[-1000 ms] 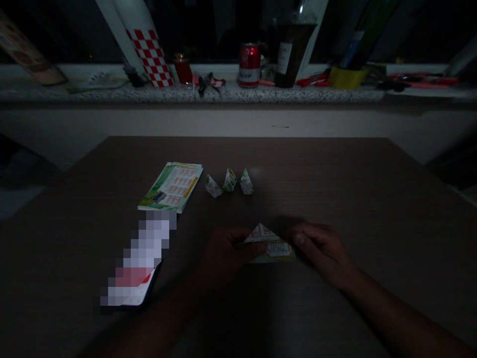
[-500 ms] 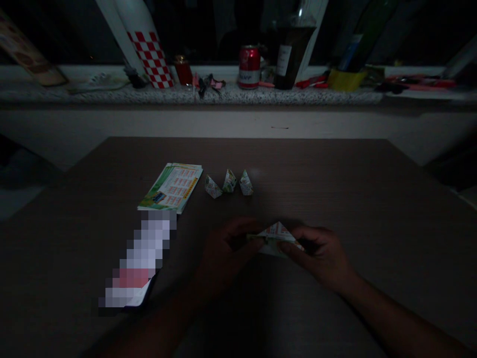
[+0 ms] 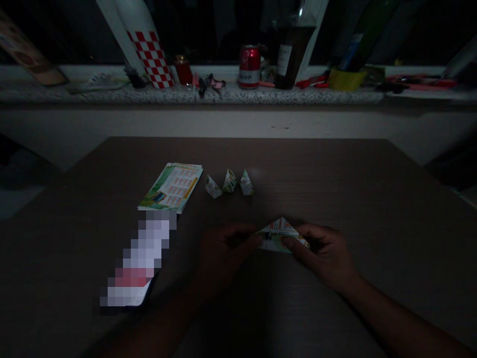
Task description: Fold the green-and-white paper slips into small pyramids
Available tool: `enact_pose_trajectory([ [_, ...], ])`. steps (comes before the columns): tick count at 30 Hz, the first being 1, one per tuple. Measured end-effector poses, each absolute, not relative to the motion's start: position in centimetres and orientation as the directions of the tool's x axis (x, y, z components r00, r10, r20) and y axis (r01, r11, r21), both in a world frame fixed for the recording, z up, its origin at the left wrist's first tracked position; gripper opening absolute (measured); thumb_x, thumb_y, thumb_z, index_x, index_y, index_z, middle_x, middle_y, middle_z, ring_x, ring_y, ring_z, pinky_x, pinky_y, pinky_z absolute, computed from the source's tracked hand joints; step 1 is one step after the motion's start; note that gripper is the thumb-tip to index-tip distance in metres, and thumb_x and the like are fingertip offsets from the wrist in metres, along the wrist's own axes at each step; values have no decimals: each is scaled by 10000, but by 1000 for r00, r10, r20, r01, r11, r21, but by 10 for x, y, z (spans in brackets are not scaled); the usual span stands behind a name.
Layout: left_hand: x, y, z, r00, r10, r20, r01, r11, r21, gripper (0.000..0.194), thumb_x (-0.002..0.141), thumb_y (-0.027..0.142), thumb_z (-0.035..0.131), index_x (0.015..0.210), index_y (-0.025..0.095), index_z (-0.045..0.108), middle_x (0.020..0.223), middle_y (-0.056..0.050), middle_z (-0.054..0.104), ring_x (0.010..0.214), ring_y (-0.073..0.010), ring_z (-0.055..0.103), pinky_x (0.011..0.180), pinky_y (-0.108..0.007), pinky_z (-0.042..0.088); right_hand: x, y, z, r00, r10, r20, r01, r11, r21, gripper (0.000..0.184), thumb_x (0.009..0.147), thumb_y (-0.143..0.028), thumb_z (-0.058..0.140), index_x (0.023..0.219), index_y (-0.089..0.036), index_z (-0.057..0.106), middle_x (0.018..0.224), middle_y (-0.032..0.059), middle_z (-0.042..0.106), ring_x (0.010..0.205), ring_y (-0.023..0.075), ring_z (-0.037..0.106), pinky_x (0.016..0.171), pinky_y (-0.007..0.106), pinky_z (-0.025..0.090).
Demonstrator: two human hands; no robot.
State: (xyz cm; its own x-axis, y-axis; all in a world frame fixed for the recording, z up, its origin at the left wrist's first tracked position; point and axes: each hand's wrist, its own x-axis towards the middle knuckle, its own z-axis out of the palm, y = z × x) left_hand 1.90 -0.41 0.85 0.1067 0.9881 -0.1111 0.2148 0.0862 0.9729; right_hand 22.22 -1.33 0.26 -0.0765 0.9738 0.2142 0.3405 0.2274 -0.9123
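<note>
From my remote station, through the head camera, I record both hands engaged with one item over the near part of a dim, wood-grained table (image 3: 335, 184). The left hand (image 3: 221, 253) grips the left end of a folded paper (image 3: 278, 242), its thumb laid on the front. The right hand (image 3: 328, 256) pinches the right portion, thumb pressed on the near face and index finger behind; I cannot make out the remaining fingers clearly. The folded paper sits between the two hands, its peak pointing away from me above a green-tinted lower band, with red print on the peak. I cannot tell whether its underside touches the table. Beyond it, I note three small folded paper pieces (image 3: 230, 182) standing in a row, tips up. To their left lies a stack of printed cards (image 3: 171, 186), a calendar-like grid on the top one. Just below the stack lies a phone (image 3: 143, 258), its screen largely obscured by pixelation. On the speckled windowsill (image 3: 223, 96) behind, I log a red can (image 3: 249, 67), a red-and-white checked bottle (image 3: 152, 57) and a dark bottle (image 3: 292, 54) bearing a white label.
</note>
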Motion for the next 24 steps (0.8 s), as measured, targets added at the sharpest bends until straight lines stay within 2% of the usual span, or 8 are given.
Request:
enact_pose_trajectory([
  [7, 22, -3, 9, 153, 968, -199, 161, 174, 971, 146, 736, 324, 721, 814, 209, 766, 761, -1, 750, 716, -160, 657, 606, -207, 471, 222, -15, 0, -89, 978, 190, 323, 208, -923, 156, 782, -294, 674, 720, -153, 701, 619, 21, 684, 540, 122, 600, 509, 191, 477],
  [12, 20, -3, 8, 204, 953, -224, 223, 177, 958, 215, 776, 377, 667, 806, 179, 747, 697, -4, 698, 634, -136, 585, 556, -207, 412, 223, -14, 1, -79, 981, 177, 337, 193, -921, 167, 774, -303, 675, 701, -155, 703, 588, 17, 669, 501, 122, 577, 468, 199, 456],
  [19, 20, -8, 9, 216, 964, -152, 213, 105, 971, 281, 808, 402, 620, 670, 161, 580, 578, 41, 530, 533, -94, 452, 500, -192, 337, 223, -15, -1, -154, 981, 119, 263, 157, -952, 201, 803, -340, 664, 733, -158, 710, 641, 33, 697, 545, 142, 613, 517, 231, 491],
  [24, 21, -9, 11, 248, 952, -182, 205, 132, 970, 307, 819, 426, 589, 663, 170, 527, 570, 42, 513, 516, -93, 429, 485, -194, 322, 224, -16, -1, -165, 980, 107, 230, 144, -962, 202, 797, -340, 673, 724, -156, 709, 628, 29, 687, 543, 133, 605, 513, 220, 483],
])
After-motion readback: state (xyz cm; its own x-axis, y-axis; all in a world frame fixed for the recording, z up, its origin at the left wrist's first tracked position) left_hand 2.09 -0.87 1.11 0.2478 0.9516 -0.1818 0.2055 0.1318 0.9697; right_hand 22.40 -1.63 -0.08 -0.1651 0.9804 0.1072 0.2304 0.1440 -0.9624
